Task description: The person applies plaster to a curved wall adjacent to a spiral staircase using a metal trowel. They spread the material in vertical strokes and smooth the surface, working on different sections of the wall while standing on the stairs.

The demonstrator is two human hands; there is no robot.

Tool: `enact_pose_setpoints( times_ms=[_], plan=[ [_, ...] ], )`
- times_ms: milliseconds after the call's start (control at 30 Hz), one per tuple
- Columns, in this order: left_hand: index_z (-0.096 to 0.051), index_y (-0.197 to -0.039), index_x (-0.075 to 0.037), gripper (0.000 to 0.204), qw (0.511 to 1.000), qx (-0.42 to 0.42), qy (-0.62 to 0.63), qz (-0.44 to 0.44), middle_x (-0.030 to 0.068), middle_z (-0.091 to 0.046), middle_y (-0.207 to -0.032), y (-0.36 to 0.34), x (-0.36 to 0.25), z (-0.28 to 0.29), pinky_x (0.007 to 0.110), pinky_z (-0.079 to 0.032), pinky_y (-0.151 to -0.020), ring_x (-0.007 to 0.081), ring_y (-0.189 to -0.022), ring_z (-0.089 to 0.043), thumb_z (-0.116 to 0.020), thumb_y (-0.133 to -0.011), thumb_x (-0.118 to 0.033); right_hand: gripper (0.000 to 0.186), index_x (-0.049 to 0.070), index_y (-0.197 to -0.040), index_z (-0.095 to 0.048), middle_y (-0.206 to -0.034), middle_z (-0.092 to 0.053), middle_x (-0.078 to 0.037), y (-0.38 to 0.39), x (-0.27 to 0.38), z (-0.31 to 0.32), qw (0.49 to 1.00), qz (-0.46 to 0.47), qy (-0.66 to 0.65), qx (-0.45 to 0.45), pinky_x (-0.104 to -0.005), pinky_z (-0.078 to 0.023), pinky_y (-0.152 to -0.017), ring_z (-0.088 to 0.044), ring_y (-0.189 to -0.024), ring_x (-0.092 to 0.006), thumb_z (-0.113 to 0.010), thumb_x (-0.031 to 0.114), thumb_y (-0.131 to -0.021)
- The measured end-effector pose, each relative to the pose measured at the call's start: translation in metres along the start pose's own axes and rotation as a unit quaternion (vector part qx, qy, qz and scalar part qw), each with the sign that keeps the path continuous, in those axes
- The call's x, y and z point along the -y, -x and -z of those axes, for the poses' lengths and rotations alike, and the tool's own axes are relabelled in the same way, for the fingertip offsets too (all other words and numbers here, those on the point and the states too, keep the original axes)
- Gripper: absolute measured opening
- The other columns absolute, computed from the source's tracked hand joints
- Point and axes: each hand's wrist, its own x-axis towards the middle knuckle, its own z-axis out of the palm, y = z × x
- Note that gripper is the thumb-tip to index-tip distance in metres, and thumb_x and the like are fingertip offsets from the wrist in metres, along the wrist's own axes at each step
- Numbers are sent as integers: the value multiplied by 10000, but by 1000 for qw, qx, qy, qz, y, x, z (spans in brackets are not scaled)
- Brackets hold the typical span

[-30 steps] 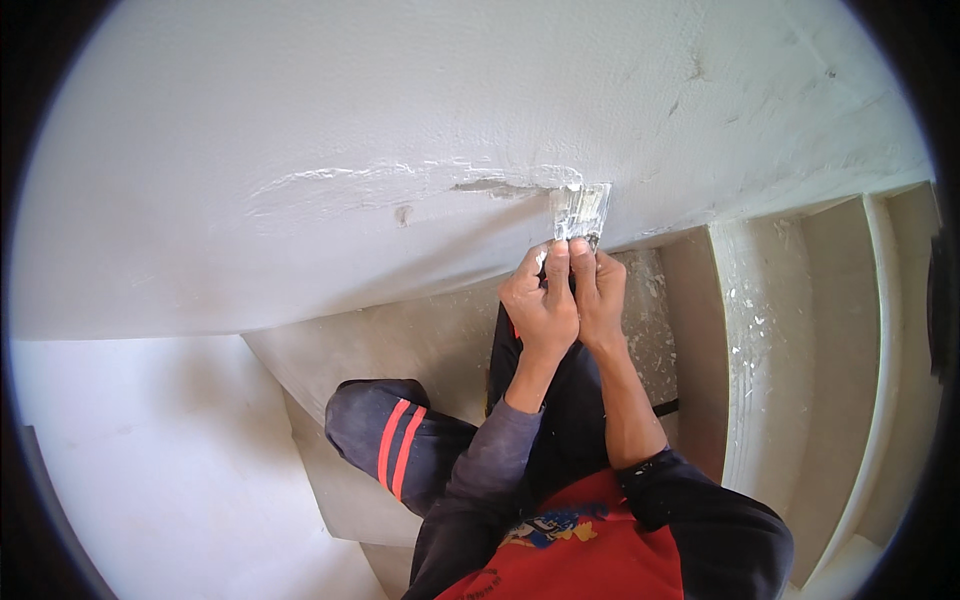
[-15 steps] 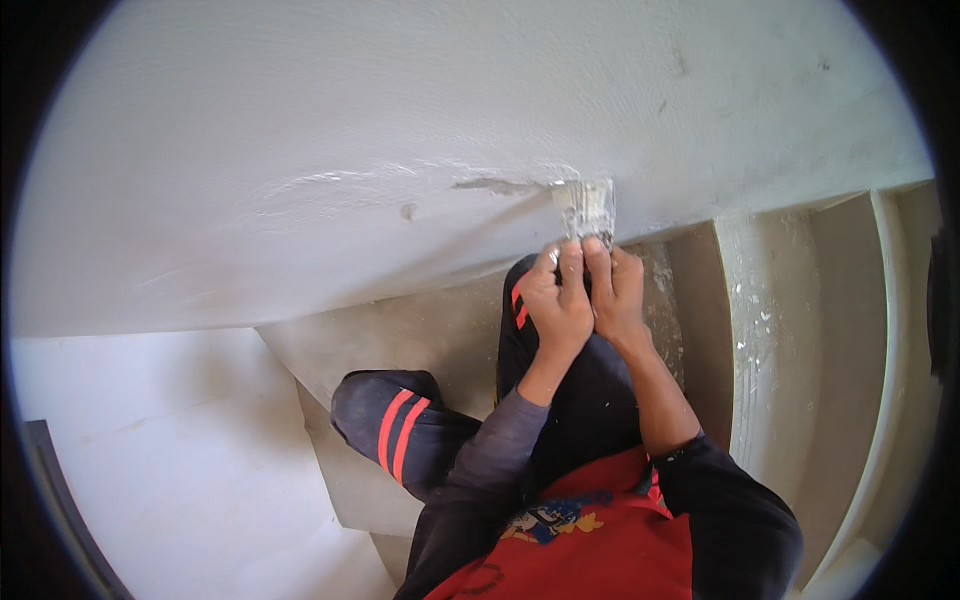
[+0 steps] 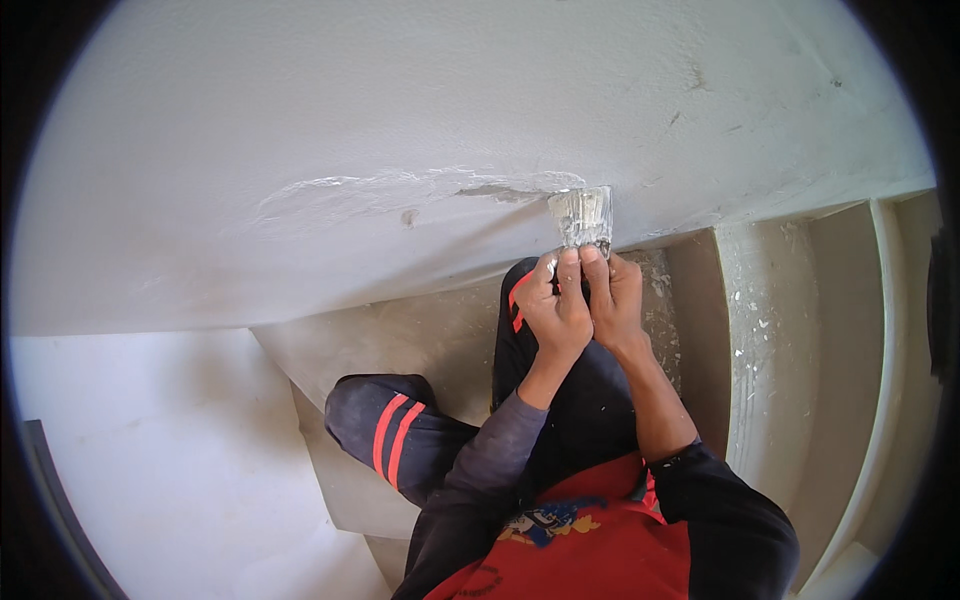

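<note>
A putty knife [image 3: 581,215] smeared with whitish filler has its wide edge against the pale grey wall [image 3: 400,110]. My left hand [image 3: 556,310] and my right hand [image 3: 615,300] are both closed on its lower end, side by side, thumbs together on the blade's near face. The handle is hidden by my fingers. Just left of the blade, a darker gouge [image 3: 500,191] runs along the wall, with rough, ridged filler [image 3: 350,190] spreading farther left. A small dent [image 3: 408,217] lies below that ridge.
Concrete steps [image 3: 775,350] spattered with white flecks rise to the right. My bent legs [image 3: 385,430], in dark trousers with red stripes, rest on a grey landing [image 3: 400,340]. A white surface [image 3: 190,450] lies at the lower left. Scuffs [image 3: 697,77] mark the wall at upper right.
The view has shifted slightly. The putty knife blade looks a little more tilted and shows more of its face; both hands keep their hold on it, close to the same spot.
</note>
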Motion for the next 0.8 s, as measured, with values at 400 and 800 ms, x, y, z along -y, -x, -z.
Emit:
enact_pose_setpoints(
  times_ms=[400, 800],
  plan=[
    [-621, -841, 42, 264, 1000, 2, -16, 15, 25, -574, -633, -14, -19, 3, 250, -375, -521, 58, -596, -451, -520, -945, -179, 409, -52, -738, -582, -522, -477, -170, -1, 22, -6, 999, -20, 21, -14, -329, -381, -454, -403, -494, -124, -495, 282, -958],
    [-613, -871, 29, 277, 999, 5, 7, 32, -23, -558, -714, -7, -20, -4, 214, -345, -539, 35, -634, -431, -477, -980, -187, 300, -78, -826, -625, -531, -515, -231, -10, 46, 13, 992, 17, 126, 27, -355, -425, -426, -569, -441, -332, -555, 200, -913]
  ],
)
